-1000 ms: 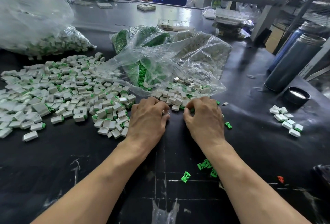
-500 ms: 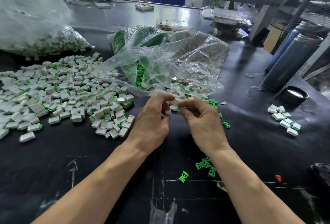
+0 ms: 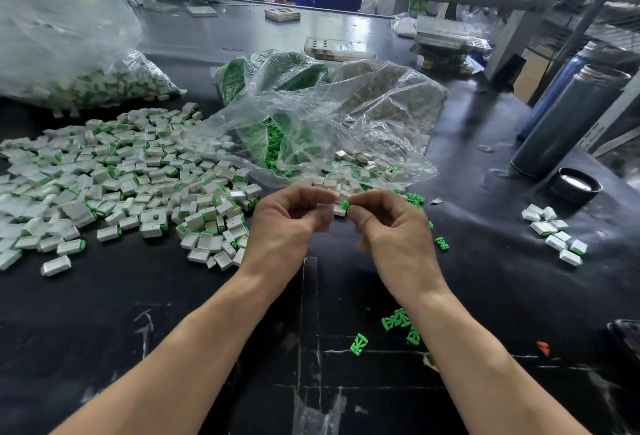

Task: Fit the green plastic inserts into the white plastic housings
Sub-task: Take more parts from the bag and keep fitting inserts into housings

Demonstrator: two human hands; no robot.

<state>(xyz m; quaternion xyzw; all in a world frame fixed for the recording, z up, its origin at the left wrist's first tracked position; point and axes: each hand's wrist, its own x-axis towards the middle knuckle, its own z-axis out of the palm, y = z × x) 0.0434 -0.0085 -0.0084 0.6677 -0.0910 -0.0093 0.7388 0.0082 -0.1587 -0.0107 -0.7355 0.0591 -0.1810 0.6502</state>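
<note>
Two bare hands meet above the black counter (image 3: pixel 485 278) in my head-camera feed: the left hand (image 3: pixel 287 226) pinches a small white plastic housing (image 3: pixel 325 207) between thumb and curled fingers, and the right hand (image 3: pixel 394 230) pinches a small green plastic insert (image 3: pixel 345 205) at its fingertips, held against the housing's open end. Whether the insert has entered the housing I cannot tell; the piece is small and partly covered by the fingers.

Just beyond the hands, loose white housings spill from the mouth of a crumpled clear plastic bag (image 3: pixel 346 122), which also shows a mass of green inserts inside. To the left, a wide heap of white housings with green ends showing (image 3: pixel 121 181) covers the counter, and behind it lies a second clear bag of the same white-and-green pieces (image 3: pixel 86 77). A few loose green inserts (image 3: pixel 398 322) lie near my right forearm, one more (image 3: pixel 442 243) just beside the right hand. A small cluster of white housings (image 3: pixel 554 237) sits well apart at the right, near a round black lid (image 3: pixel 575 185) and a tall dark metal flask (image 3: pixel 568 122)
</note>
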